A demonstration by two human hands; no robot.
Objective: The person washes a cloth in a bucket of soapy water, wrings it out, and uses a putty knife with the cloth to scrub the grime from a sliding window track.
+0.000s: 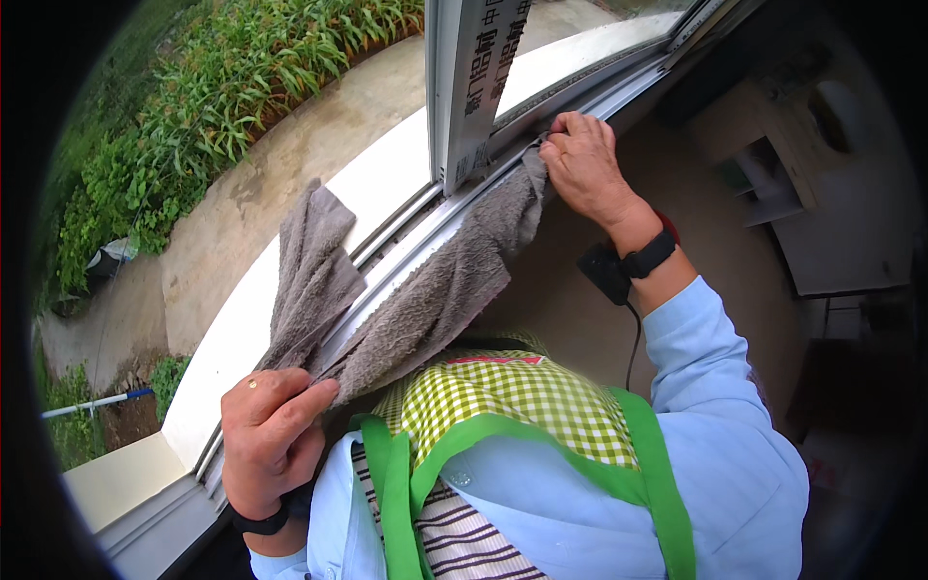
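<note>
A grey-brown towel stretches along the window track between my two hands. My left hand, at the lower left, is closed on the towel's bunched middle, and a loose end of the cloth lies over the white sill beyond it. Farther up and to the right, my right hand pinches the other end at the inner rail, next to the sliding window frame. The tips of the right fingers are partly hidden by the cloth.
The upright window frame stands across the track at the top centre. Outside lie the white sill, a concrete path and green plants. On the room side, a small black device with a cable hangs near my right wrist.
</note>
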